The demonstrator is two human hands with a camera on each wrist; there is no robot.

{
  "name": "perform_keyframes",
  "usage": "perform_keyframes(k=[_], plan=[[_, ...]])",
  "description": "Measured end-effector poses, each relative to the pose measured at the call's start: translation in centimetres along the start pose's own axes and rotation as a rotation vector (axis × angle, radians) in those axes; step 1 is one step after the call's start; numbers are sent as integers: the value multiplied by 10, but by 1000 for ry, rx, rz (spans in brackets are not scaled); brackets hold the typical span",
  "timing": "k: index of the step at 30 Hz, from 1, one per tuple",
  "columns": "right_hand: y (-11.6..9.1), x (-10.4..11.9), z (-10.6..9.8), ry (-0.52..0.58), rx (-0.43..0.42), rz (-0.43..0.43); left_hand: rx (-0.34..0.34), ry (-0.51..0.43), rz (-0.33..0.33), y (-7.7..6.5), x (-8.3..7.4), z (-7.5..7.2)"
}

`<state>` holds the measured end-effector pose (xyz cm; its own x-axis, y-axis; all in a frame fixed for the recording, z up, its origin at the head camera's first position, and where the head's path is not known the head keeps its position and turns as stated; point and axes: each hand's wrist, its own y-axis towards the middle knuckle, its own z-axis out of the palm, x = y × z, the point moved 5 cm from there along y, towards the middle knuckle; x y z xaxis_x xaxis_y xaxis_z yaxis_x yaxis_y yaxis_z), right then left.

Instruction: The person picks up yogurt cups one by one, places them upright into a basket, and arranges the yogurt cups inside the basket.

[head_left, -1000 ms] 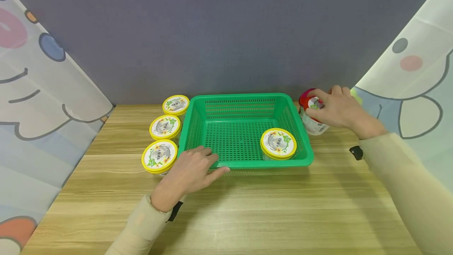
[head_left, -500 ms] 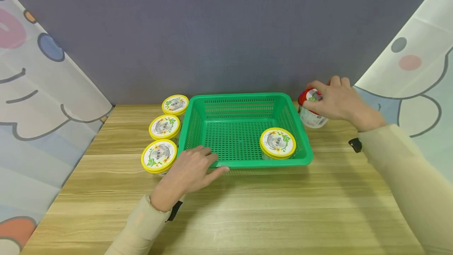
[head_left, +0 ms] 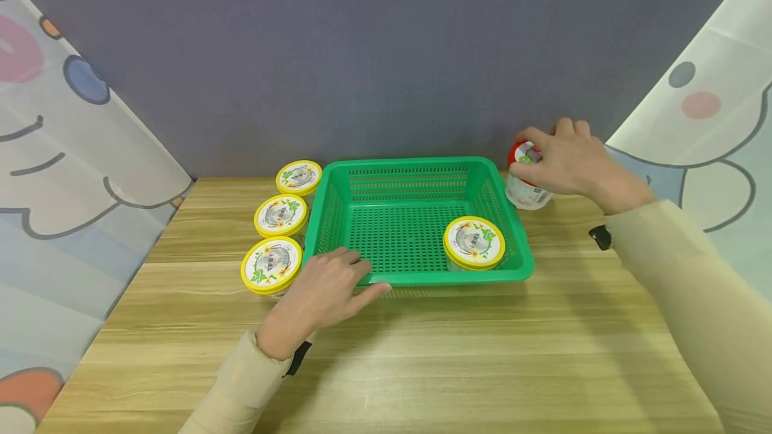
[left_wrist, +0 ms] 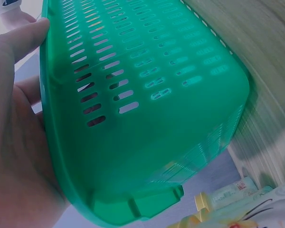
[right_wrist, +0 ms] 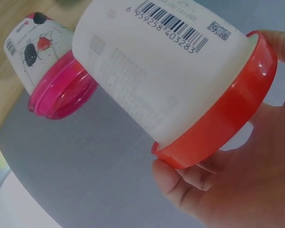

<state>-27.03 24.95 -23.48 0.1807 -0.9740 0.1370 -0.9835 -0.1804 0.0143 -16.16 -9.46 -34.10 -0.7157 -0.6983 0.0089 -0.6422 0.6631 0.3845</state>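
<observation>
In the head view my left hand (head_left: 326,290) holds the near left rim of a green plastic basket (head_left: 446,278). Its fingers bend over the rim to the inside, and the thumb stays outside. To the basket's right, my right hand (head_left: 569,166) grips a white tub with a red lid (head_left: 528,194) by the lid from above. The right wrist view gives the barcode on this tub's side (right_wrist: 166,28) and my fingers around the lid's edge. A yellow-lidded tub (head_left: 474,243) stands inside the basket, in its near right corner.
Left of the basket, yellow-lidded tubs (head_left: 272,265) stand in a row on the wooden table (head_left: 422,367). A pink-lidded tub (right_wrist: 40,52) stands behind the held one in the right wrist view. A grey panel (head_left: 386,52) rises behind the basket, with patterned cloth (head_left: 712,126) at both sides.
My right hand has moved back and slightly left with the red-lidded tub, which now covers the pink-lidded one in the head view. The left hand and basket stay in place.
</observation>
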Motion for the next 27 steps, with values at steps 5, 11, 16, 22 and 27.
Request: perform_keyframes(k=[5,11,16,22,27], plan=[[5,6,-1,13,12,-4,11,-2,-6,0,0,0],[9,10,2,30,20,-4,11,0,-7,0,0,1],[12,14,3,45,31,-15,8,-6,-5,0,0,1],[18,23,5,53,9,-32,4,-1,-3,0,0,0],[23,29,5,61,9,-44,1,4,0,0,0,-1]])
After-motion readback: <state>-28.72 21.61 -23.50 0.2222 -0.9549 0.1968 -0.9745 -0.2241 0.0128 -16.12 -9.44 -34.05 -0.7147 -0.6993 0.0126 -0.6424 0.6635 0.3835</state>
